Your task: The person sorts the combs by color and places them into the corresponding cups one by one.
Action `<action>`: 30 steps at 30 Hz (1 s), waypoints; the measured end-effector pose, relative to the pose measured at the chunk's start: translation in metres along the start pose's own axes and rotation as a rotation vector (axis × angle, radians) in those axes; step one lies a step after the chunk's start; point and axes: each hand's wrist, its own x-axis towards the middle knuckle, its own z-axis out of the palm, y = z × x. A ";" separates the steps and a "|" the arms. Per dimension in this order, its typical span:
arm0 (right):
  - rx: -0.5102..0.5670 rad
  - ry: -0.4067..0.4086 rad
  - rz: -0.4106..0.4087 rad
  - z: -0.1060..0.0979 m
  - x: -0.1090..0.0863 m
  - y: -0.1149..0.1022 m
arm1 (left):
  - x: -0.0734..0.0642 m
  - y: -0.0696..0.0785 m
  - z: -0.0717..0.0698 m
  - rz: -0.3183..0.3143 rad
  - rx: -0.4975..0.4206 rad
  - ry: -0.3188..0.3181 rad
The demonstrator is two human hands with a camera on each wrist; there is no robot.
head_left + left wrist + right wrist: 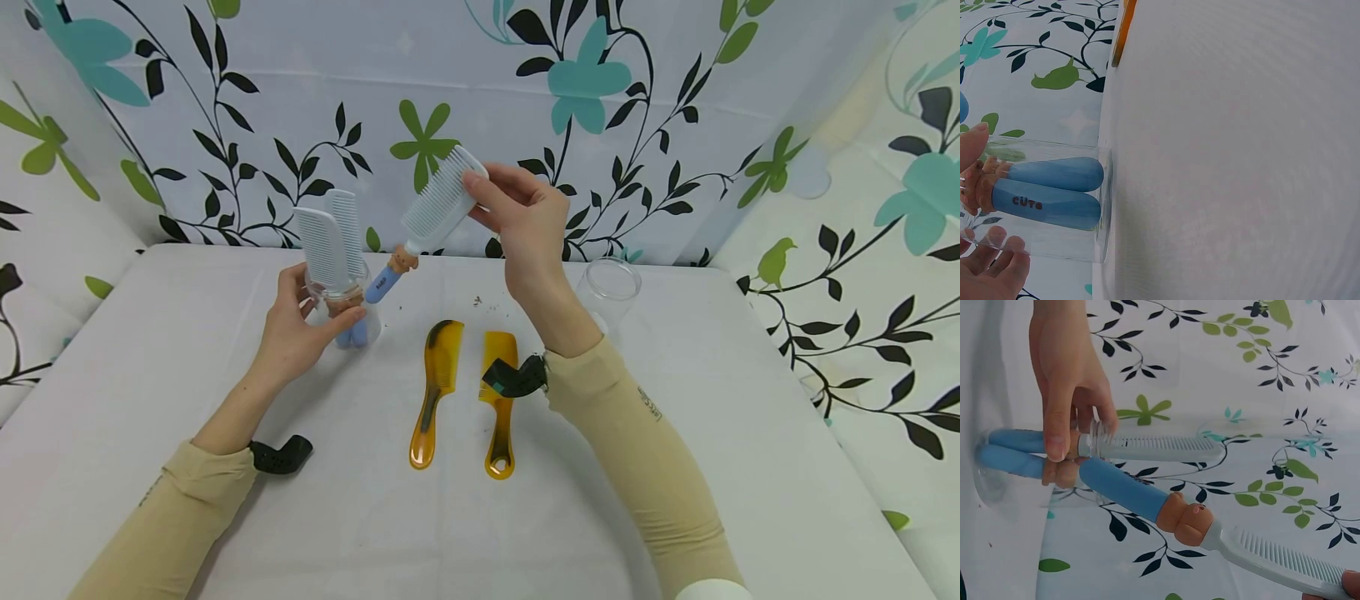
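My left hand (296,333) grips a clear jar (1105,247) standing upright on the table, thumb on one side and fingers round the other. Inside the jar, two pale-toothed combs (321,246) stand with their blue handles (1054,203) down and teeth up past the rim; brown animal figures sit at the handle tops. My right hand (528,225) pinches a third matching comb (442,207) at the end of its toothed part. That comb slants, its blue handle (1122,487) pointing down toward the jar's mouth and overlapping the rim in the right wrist view.
Two amber combs lie on the white table, one with dark streaks (425,417) and one plainer comb (501,433) under my right wrist. An upright clear glass jar (611,287) stands at the back right. A patterned cloth backdrop (465,75) rises behind the table.
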 end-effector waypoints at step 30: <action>0.063 0.062 -0.093 0.021 0.007 -0.006 | 0.000 -0.001 0.000 0.019 -0.008 -0.001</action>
